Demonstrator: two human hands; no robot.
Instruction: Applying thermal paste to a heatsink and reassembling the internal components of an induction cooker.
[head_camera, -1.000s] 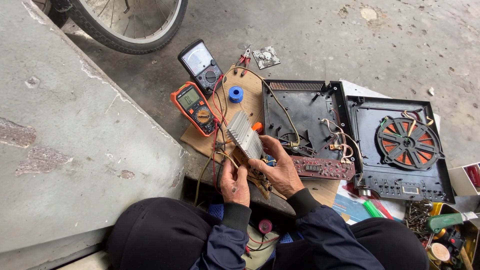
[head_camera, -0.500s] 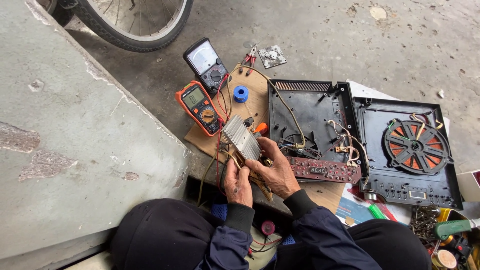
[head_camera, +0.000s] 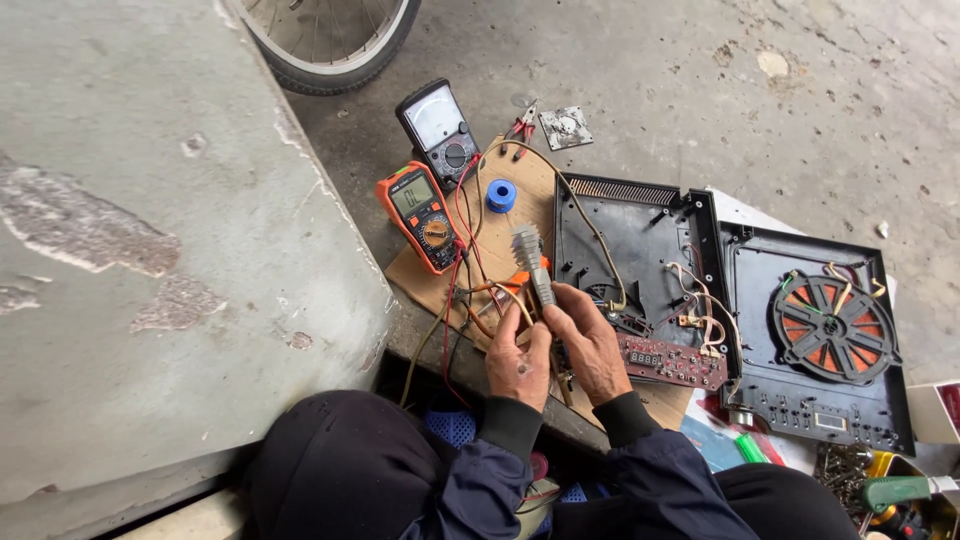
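Both of my hands hold a circuit board with a finned aluminium heatsink (head_camera: 530, 262), turned edge-on and upright above a wooden board (head_camera: 520, 215). My left hand (head_camera: 518, 366) grips its lower left side. My right hand (head_camera: 588, 340) grips the right side, fingers curled around the board. Red and yellow wires trail from the board toward an orange digital multimeter (head_camera: 421, 214) on the left.
A black analog meter (head_camera: 440, 130) and a blue solder spool (head_camera: 501, 194) lie beyond. An opened black cooker casing (head_camera: 640, 240), a display board (head_camera: 672, 361) and a coil half (head_camera: 835, 330) lie right. A concrete slab (head_camera: 150, 250) rises left; a bicycle wheel (head_camera: 330, 50) stands behind.
The heatsink board has been turned from lying flat-faced to standing edge-on in both hands. The view has shifted slightly lower and closer.
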